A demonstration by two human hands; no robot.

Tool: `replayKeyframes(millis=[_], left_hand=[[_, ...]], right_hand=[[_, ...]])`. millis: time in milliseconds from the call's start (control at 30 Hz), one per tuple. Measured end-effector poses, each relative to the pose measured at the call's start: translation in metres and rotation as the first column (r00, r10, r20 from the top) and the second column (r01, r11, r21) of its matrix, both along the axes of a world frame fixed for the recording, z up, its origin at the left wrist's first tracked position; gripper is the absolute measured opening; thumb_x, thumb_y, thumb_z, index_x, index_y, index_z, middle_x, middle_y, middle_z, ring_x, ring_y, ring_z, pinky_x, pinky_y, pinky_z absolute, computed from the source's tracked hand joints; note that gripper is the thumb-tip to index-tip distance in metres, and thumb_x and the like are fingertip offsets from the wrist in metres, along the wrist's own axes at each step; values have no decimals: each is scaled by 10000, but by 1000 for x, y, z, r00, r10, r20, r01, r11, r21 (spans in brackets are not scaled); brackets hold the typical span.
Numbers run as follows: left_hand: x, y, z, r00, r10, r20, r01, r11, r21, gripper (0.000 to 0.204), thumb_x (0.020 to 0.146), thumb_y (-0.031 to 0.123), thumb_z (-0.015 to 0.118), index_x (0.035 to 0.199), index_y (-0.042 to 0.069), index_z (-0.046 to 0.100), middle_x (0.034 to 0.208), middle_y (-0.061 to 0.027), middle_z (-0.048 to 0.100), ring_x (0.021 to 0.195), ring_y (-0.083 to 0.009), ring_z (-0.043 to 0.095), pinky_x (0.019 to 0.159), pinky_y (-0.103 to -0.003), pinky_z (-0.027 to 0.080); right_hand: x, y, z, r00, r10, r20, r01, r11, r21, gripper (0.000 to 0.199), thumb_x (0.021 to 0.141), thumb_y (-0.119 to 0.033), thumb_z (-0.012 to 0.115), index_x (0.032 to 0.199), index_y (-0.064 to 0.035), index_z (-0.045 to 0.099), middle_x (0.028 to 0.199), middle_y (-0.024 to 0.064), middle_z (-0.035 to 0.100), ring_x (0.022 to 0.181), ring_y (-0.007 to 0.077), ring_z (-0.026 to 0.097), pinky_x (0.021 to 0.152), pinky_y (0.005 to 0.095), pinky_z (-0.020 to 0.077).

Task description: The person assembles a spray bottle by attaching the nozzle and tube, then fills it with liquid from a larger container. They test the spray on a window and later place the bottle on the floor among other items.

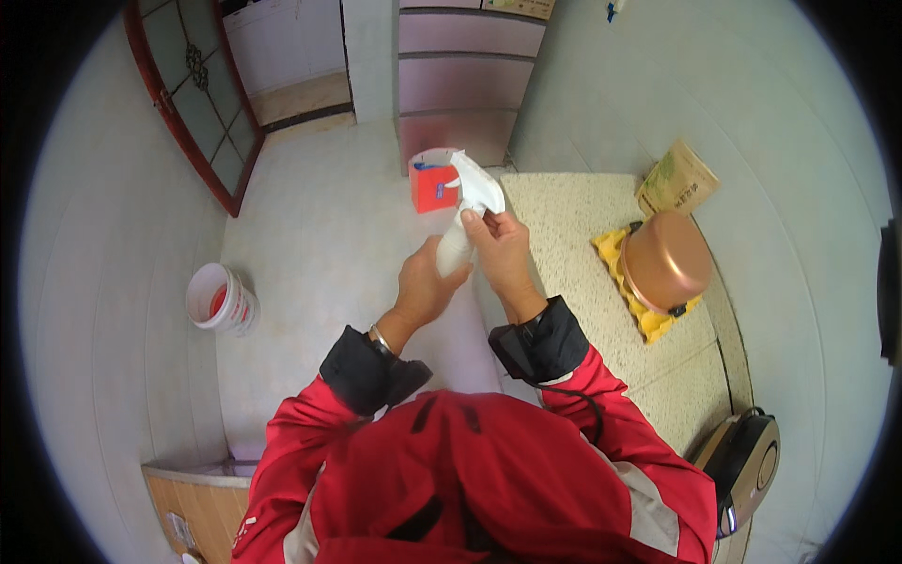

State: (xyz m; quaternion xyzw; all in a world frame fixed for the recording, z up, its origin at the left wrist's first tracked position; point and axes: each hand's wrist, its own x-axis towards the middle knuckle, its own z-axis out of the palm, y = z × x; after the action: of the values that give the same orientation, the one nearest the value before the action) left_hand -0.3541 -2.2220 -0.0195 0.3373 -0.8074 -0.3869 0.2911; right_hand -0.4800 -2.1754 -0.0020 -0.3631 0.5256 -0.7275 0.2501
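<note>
A white spray bottle [455, 246] is held up in front of me, its trigger head [478, 185] tilted toward the upper part of the view. My left hand [424, 285] wraps around the lower body of the bottle. Near its neck, just below the trigger head, my right hand [501, 248] grips with the thumb pressed against the front. Both hands are closed on the same bottle, and the fingers behind it are partly hidden.
To the right runs a speckled counter [573, 202] with a copper-coloured pot [669, 261] on a yellow egg tray [655, 326], a paper bag [678, 180] and a black-and-gold appliance [747, 470]. A red box [434, 192] stands by a drawer cabinet [460, 85]; a white bucket [222, 299] sits left.
</note>
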Motion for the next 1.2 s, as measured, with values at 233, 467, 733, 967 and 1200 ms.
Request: replayKeyframes(millis=[233,467,733,967,1200], left_hand=[[-25,-70,3,918,-333,-216,393,839,376,525,743,165,758,1206,21,559,1065,-84,638,936,-164,603,845,-325,491],[-78,-109,-4,760,-614,-214,640,648,412,531,739,143,747,1209,18,532,1030,-80,637,956,-179,599,865,-339,478],[-109,-88,-32,557,-820,-131,829,539,152,552,714,159,759,1186,11,513,1011,-212,634,921,-365,632,788,-439,499],[-93,17,-48,308,-926,-221,951,305,46,588,658,121,795,1166,11,521,956,-201,635,887,-403,621,739,-462,497],[-46,164,-54,-77,-977,-201,976,-33,-213,605,644,102,794,1175,14,517,1009,-172,635,918,-371,622,790,-470,475]], right_hand=[[-35,-34,15,986,147,73,-144,989,-39,345,904,-80,644,1225,28,580,1088,57,650,970,101,596,841,257,487],[-81,-34,23,967,244,68,-240,968,-70,362,917,-120,641,1246,14,569,1135,78,656,1042,132,592,925,297,471],[-33,26,-1,954,-298,25,298,954,31,414,928,-141,633,1303,3,533,1214,78,630,1090,137,563,970,311,442],[50,118,0,709,-703,-54,705,704,83,414,927,-133,615,1304,15,529,1249,95,608,1107,143,550,954,303,450],[159,236,-12,232,-963,-136,973,232,14,381,920,-133,609,1268,14,560,1205,79,633,1093,143,557,953,299,440]])
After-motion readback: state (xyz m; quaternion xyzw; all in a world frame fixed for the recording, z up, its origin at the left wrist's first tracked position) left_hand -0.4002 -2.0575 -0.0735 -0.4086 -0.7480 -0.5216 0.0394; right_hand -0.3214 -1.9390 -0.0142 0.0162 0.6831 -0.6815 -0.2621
